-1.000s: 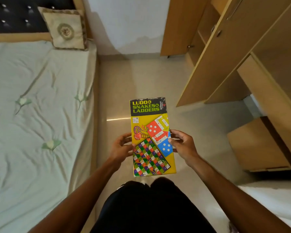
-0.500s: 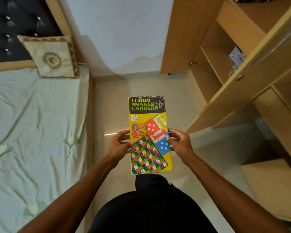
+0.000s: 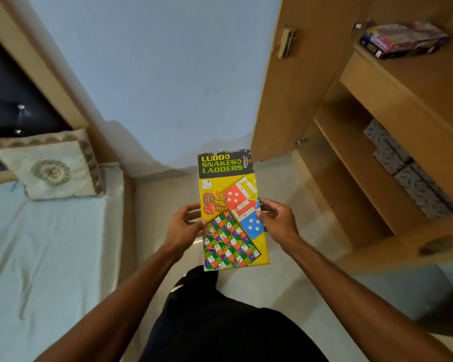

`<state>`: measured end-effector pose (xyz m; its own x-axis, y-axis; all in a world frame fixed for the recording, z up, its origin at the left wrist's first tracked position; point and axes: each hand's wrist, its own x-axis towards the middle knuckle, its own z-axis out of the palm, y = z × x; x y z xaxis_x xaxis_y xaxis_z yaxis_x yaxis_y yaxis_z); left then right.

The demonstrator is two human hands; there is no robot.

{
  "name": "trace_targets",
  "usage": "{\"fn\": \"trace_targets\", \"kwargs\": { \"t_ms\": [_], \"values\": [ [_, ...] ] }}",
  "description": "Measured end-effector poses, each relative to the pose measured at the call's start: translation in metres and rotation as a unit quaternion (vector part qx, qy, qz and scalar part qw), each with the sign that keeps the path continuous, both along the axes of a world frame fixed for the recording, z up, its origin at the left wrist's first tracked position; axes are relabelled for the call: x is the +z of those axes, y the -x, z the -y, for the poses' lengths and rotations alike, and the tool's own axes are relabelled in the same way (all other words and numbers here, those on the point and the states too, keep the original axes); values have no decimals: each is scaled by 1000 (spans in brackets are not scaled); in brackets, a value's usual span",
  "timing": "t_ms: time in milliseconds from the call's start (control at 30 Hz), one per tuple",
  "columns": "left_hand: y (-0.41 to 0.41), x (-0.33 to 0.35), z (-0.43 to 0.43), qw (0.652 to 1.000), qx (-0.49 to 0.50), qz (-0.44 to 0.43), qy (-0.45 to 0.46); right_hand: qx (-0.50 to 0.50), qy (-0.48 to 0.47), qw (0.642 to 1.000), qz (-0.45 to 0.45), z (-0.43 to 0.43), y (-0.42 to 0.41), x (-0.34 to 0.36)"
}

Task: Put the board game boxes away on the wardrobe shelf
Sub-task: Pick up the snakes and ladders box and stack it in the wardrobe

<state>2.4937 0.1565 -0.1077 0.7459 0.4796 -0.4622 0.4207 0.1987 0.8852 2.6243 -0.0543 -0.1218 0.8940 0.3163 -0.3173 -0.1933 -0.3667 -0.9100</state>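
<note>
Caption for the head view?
Left hand and right hand grip a yellow Ludo box by its sides near the open wardrobe; another game box lies on its upper shelf.

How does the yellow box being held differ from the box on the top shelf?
The yellow Ludo box is bright, gripped by the left hand and right hand; the shelf box is dark purplish, lying on the wardrobe shelf untouched. Both are flat printed cartons.

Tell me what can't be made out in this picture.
Head view, top-shelf box: blurred, title unreadable.
Head view, grey boxes: partly hidden by the shelf above, count unclear.
Head view, Ludo box: underside hidden; it covers fingertips of the left hand and right hand.
</note>
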Motion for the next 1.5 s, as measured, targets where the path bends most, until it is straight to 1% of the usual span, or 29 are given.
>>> {"fn": "trace_targets", "kwargs": {
  "t_ms": [100,233,433,533,633,700,800,933,1033,1133,1267,1333,1400,1500],
  "values": [
    [-70,7,-31,999,-41,-8,7,-41,-9,999,-4,-21,-51,5],
    [-178,20,-53,992,-125,-7,-3,-132,-18,991,-2,-27,-120,16],
    [-322,34,-28,975,-220,9,-19,-250,-27,968,9,5,-210,30],
    [-400,38,3,965,-260,29,-6,-301,-37,953,26,30,-266,37],
    [-475,51,41,959,-278,45,-2,-319,-33,946,54,62,-331,40],
    [-517,57,62,956,-287,54,-5,-324,-39,944,52,82,-373,39],
    [-581,72,91,952,-298,67,-19,-343,-46,937,53,108,-432,55],
    [-664,87,135,955,-285,88,2,-336,-24,938,83,148,-514,82],
    [-722,97,163,958,-270,93,1,-337,-4,937,98,177,-572,95],
    [-780,112,185,955,-271,117,-12,-336,-19,936,105,196,-629,107],
    [-862,122,206,947,-289,135,-40,-357,-48,925,117,214,-702,115],
    [-910,121,219,941,-307,138,-37,-366,-51,920,132,226,-745,113],
    [-934,128,224,933,-330,142,-29,-380,-48,914,133,231,-768,114],
    [-975,130,231,892,-419,164,-36,-393,-40,909,132,239,-806,116]
  ]
}}
